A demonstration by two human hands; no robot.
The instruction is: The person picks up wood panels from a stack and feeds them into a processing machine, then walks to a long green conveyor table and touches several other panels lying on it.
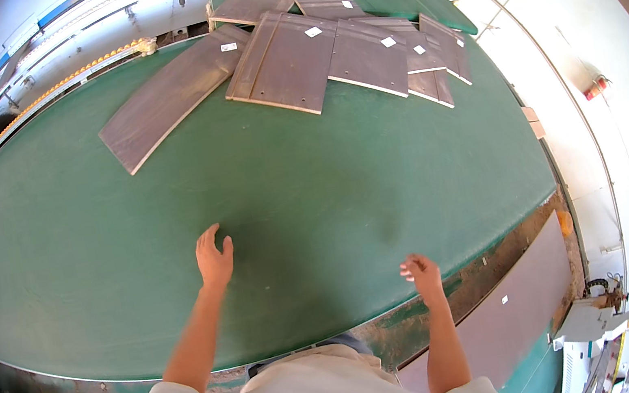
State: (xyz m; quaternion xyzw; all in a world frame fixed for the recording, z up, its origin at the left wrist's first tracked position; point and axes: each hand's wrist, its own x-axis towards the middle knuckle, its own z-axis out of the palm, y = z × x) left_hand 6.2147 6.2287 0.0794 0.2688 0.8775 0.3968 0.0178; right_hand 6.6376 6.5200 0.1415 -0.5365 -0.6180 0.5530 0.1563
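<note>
My left hand [215,257] hovers over the green belt surface [166,195], its thumb apart from the fingers and nothing in it. Closer to the belt's near edge is my right hand [424,274], its fingers loosely bent and nothing visible in them. Both hands are apart from the brown panels at the far side. The nearest of these are a long panel [168,100] angled to the left and a wide grooved panel [285,65] with small holes. A smaller panel [369,60] overlaps beside it. White labels sit on several of them.
More brown panels [431,46] lie overlapped at the far right, partly hidden. Another large panel [513,305] lies beyond the belt's near right edge, beside a white machine [594,350]. A yellow chain-like strip [59,89] runs along the far left. A pale wall [623,65] stands at the right.
</note>
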